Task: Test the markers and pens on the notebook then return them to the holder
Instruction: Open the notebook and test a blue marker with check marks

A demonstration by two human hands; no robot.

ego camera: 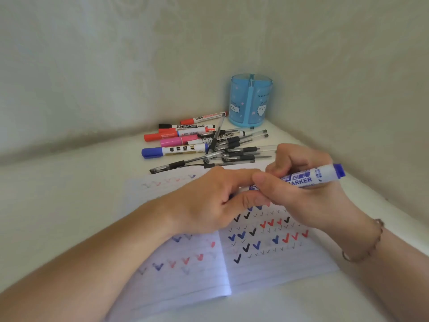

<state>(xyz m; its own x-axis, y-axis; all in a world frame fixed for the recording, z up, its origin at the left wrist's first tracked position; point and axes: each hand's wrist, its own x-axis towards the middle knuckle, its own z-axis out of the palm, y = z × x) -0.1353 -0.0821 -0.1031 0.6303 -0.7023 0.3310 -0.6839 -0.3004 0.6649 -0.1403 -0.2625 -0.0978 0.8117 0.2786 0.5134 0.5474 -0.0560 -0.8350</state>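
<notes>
1. The right hand [299,180] grips a blue marker [308,178] by its barrel, with the blue end cap pointing out to the right. The left hand [209,198] is curled at the marker's other end, probably on the cap; the cap itself is hidden under the fingers, so I cannot tell whether it is on or off.
2. The likely step is uncapping or recapping. Pull or push straight along the barrel, hands close together, so the tip does not smear the fingers.
3. Both hands hover over the open notebook [278,263], directly beneath them, already full of tick marks. Choose a bare line for the new mark.
4. The pile of markers and pens [199,145] lies just beyond the hands on the surface [69,194].
5. The blue holder [250,101] stands further beyond, toward the right hand; it looks empty, so no pen has gone back yet.
</notes>
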